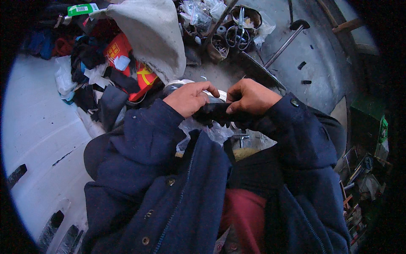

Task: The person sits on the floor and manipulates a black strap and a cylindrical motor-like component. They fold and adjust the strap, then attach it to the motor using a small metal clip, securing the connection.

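Observation:
Both my hands are in front of my chest, bent over a dark, soft-looking black piece [218, 111] whose kind I cannot make out. My left hand [189, 98] has its fingers curled at the piece's left end. At the other end, my right hand [252, 97] pinches it between thumb and bent fingers. Just behind the hands shows the pale, shiny rim of a round thing [222, 94], partly covered by them. Crumpled clear plastic [216, 134] lies below the piece, next to a small metal T-shaped part [241, 137].
Scissors [238, 37] stand among open bags of small items at the back. A metal rod [284, 46] rises from a plate right of them. Left lie a whitish cloth [154, 31], a red bag [119, 48] and dark scraps [113, 101]. Clutter [368, 178] fills the far right.

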Tool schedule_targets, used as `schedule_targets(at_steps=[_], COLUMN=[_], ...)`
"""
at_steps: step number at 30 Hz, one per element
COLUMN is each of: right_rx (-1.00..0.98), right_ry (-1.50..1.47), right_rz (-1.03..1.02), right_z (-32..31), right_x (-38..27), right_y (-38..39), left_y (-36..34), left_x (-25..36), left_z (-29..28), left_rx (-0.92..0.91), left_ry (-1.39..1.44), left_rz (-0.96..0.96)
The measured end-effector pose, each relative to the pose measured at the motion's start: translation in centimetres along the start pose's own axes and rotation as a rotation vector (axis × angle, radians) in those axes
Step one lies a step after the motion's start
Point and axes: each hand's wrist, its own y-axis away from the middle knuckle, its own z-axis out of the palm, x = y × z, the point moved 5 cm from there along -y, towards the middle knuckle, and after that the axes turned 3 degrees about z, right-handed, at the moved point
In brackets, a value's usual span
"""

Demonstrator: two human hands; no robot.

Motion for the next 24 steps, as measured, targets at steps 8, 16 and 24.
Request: schedule_targets(at_steps=[8, 16, 24], right_rx=[-0.039, -0.074, -0.085], right_ry=[0.013, -0.030, -0.027], right_rz=[-0.019, -0.023, -0.091], right_z=[0.2, 0.5, -0.2], right_x=[0.3, 0.3, 0.2], right_y=[-0.2, -0.2, 0.6], left_y=[-0.5, -0.4, 0.6], left_x=[0.0, 0.3, -0.3], left_z=[0.8, 1.2, -1.0], left_rx=[-0.109, 0.029, 0.020], left_ry=[-0.051, -0.200, -0.202], left_rz=[-0.032, 0.031, -0.073])
